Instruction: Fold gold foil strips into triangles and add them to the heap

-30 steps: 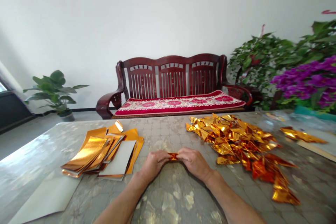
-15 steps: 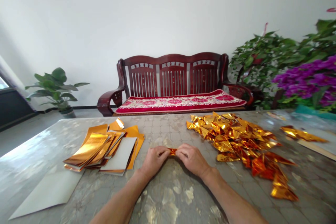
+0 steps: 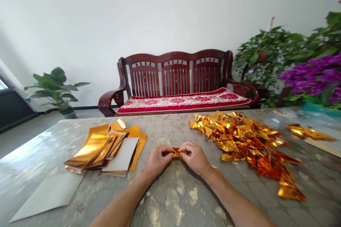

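- Two hands are met at the middle of the surface (image 3: 173, 198), the left hand (image 3: 157, 159) and the right hand (image 3: 195, 158), and one small folded gold foil piece (image 3: 176, 153) is held right between them.
- The gold foil piece is pinched from both ends. The left fingers (image 3: 165, 150) are closed on its left end and the right fingers (image 3: 186, 148) on its right end. The thumbs are tucked away, so those can't really be made out.
- Its long axis is laid left to right, pretty much along the line joining the two hands. Only a short stretch of it is seen in the gap between the fingertips.
- Neither hand is nearer, honestly; it's shared evenly. Whether it is held just above the surface or resting on it can't be told from this angle.
- Off to the left, well apart from the hands, a fanned stack of flat gold sheets (image 3: 106, 147) is spread out, with a white sheet (image 3: 50, 193) nearer the edge.
- Off to the right, a heap of folded gold pieces (image 3: 245, 140) is piled, closer to the right hand than to the left.
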Available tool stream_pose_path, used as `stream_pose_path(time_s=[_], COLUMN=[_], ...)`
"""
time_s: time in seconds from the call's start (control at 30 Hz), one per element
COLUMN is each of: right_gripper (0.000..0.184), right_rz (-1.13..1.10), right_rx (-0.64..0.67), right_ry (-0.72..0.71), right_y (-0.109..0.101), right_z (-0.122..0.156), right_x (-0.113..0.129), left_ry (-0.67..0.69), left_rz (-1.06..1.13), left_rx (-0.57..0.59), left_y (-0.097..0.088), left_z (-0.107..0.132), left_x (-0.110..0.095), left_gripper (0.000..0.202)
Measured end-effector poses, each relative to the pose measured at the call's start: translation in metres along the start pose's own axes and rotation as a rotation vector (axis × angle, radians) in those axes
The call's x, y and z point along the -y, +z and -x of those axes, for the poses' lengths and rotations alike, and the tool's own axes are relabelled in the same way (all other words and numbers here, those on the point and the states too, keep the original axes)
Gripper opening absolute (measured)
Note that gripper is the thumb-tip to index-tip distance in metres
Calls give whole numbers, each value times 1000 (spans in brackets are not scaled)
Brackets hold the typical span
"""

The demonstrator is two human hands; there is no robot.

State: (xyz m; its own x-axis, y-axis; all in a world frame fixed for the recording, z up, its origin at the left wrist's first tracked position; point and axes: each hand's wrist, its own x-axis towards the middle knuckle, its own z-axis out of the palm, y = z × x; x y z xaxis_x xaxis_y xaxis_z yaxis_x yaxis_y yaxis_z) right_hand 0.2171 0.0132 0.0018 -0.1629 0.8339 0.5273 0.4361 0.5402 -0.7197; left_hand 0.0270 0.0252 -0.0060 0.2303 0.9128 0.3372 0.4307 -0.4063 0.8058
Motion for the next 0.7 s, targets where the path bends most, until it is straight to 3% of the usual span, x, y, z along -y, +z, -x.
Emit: stream_pose_path(time_s=[0.2,0.47,0.7], right_gripper=[17,15,16], right_rz=[-86,-219,-309], right_rx=[-15,-46,-79], right_ry=[90,288,387], right_y=[4,6,7], right_z=[-1,-3,-4], right_x=[-5,-6,-1], left_ry=[-51,-232,-269], left_rz=[132,373,478], left_rx=[-3,-27,-52], left_y=[0,10,12], left_z=[-2,-3,-4], left_x=[-1,4,0], left_gripper=[19,10,14])
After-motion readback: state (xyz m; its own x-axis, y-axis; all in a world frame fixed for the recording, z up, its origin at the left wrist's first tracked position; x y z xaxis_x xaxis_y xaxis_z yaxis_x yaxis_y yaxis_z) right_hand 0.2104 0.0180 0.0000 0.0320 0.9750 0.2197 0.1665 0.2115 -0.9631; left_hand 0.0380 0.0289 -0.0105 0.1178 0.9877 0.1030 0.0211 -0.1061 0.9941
